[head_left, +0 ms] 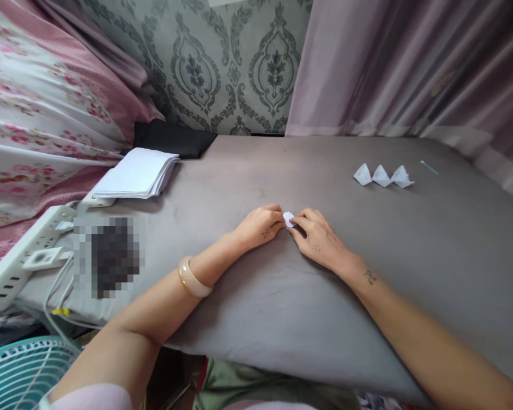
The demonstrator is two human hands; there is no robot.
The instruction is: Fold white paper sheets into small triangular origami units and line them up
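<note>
Between my two hands is a small piece of folded white paper [288,218], held just above or on the grey cloth-covered surface [248,171]. My left hand [263,225] pinches its left side, with the fingers curled and partly hiding it. On the right side, my right hand [318,236] grips the paper between thumb and fingertips. Farther back to the right, several folded white paper shapes with pointed tops [382,176] stand in a row, close together.
A thin cotton swab [430,167] lies right of the paper row. At the left are a stack of white paper [137,173], a black cloth-like item [166,136], a white power strip [23,256] with cables, and a teal fan [29,373]. Curtains [389,62] border the right.
</note>
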